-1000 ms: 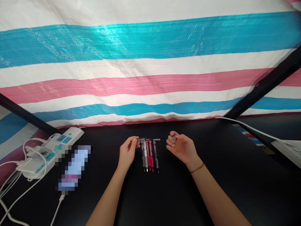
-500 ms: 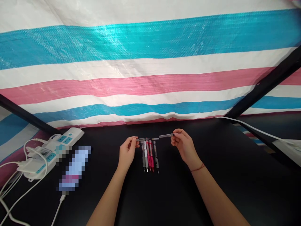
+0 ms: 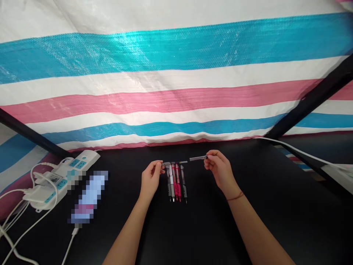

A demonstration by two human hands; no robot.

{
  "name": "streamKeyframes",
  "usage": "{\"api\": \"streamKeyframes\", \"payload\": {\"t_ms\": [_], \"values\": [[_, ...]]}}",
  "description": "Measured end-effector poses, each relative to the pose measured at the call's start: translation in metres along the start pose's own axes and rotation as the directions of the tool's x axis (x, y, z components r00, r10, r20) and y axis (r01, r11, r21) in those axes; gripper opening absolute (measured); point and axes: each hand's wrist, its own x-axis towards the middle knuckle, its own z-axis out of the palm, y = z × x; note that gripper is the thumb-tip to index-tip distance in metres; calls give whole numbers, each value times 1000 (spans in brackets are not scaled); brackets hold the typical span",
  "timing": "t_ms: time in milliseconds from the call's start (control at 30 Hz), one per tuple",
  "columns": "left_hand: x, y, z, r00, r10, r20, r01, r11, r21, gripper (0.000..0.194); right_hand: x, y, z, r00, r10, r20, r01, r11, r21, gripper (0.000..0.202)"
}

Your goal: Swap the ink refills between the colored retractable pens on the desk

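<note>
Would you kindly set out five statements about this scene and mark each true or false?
The left hand holds a slim pen piece. True.
The right hand holds a red pen. False: it holds a clear tube.
A power strip lies left of the row of pens. True.
Both wrists are bare. False: a thin cord circles the right wrist.
The pens stand upright. False: they lie side by side on the black table.

Pens (image 3: 175, 187) obstruct the middle; nearer tabletop (image 3: 190, 235) seems passable.
</note>
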Motion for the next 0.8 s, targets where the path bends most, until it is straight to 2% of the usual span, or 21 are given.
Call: {"api": "streamKeyframes", "payload": {"t_ms": [233,433,533,667,800], "values": [[-1,-5,2,999,17,42,-18,1000,18,33,-5,4,6,993,10,118,2,995,-102,15],[-2,-5,3,993,57,102,-62,997,45,29,-6,7,5,968,23,249,35,974,-224,26],[-2,-6,1,989,87,122,-97,992,82,27,-7,6,6,961,30,273,54,954,-296,31],[-2,-7,1,988,113,108,-124,987,104,26,-6,6,7,969,21,244,78,918,-389,44],[-1,-10,1,992,104,72,-112,988,106,27,-4,6,5,957,48,287,55,939,-339,37]]}}
